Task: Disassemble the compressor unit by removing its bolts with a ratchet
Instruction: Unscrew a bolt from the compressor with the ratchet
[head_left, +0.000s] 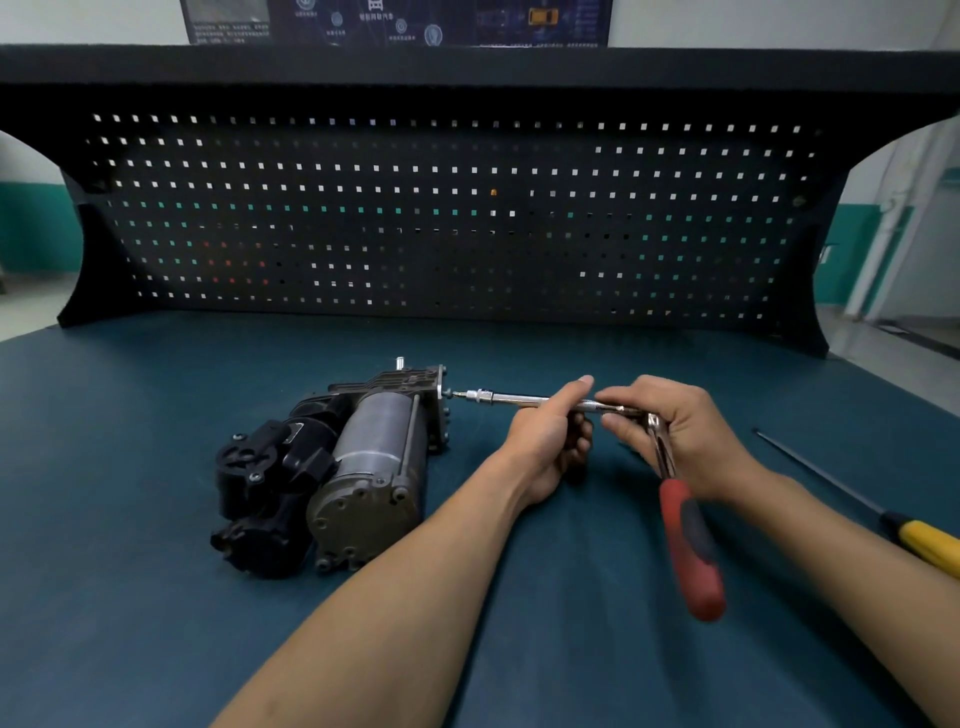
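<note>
- Dark teal bench mat (156, 571): smooth and matte, with open surface to the left of and in front of the work. Its far edge meets a black perforated steel pegboard (467, 208), which closes off the back.
- Grey cast-metal and black plastic compressor unit (332, 467): lies on its side, left of centre on the mat. A smooth cylindrical housing sits beside a lumpy black body, and a flat end plate is at the far end.
- Slender chrome extension bar (519, 399): held level above the mat, its socket tip at the upper corner of that end plate.
- Left hand (550, 436): fingers curled round the bar, thumb on top.
- Right hand (685, 436): fingertips pinch the bar's end at the head of the ratchet with red-and-black grip (691, 551). The handle points toward the viewer and is blurred.
- Yellow-handled screwdriver with thin black shaft (930, 543): lies on the mat at the right, apart from the hands and just beside the right forearm.
</note>
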